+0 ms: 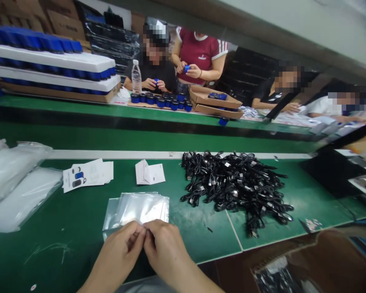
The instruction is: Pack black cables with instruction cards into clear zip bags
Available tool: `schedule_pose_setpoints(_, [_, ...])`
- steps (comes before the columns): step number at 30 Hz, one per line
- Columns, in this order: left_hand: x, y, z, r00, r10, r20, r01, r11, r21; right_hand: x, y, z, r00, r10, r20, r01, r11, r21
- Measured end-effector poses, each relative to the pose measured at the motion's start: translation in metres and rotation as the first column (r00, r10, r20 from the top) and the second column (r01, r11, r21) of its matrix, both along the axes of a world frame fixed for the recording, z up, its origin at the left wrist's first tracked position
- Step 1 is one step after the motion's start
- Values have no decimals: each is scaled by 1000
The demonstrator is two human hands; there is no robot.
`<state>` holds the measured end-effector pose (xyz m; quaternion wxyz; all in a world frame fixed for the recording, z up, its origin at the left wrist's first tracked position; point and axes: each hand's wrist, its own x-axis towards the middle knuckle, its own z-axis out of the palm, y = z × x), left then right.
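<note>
My left hand and my right hand meet at the thumbs and index fingers, both closed in a pinch. Whatever lies between the fingertips is too small or hidden to make out. Just beyond and partly under them lies a stack of clear plastic bags on the green table. Past the bags sit a small stack of folded white leaflets and, left of it, fanned printed cards. A large heap of coiled black USB cables spreads to the right.
Packed translucent plastic bags fill the left side. Across a raised ledge, co-workers handle blue items behind a water bottle and rows of blue-black cylinders. A cardboard box stands below the table's right edge. An overhead beam crosses above.
</note>
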<state>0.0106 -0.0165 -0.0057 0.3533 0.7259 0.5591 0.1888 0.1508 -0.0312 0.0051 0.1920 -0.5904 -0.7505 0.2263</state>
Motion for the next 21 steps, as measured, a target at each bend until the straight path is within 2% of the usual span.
schedule_pose_setpoints(4, [4,1,-3,999,36,-25,-33,994,105,0,5,-5,991,-45,129,37,998,60])
schedule_pose_setpoints(8, [5,1,-6,990,139,-32,-131,974,186,0,14,-6,973,-122,198,114,992,54])
schedule_pose_setpoints(12, [2,-5,-5,979,204,28,-206,965,161,2,21,-3,968,-171,186,170,985,20])
schedule_pose_setpoints(16, [-7,-11,3,969,246,26,-246,947,205,6,23,8,987,-130,97,138,987,-84])
schedule_pose_setpoints(19, [-12,-7,8,975,220,-22,-210,953,220,11,30,20,992,-37,-121,19,990,-142])
schedule_pose_setpoints(21, [-13,0,7,980,194,-35,-186,968,170,14,45,27,962,-27,-271,-1,995,-104])
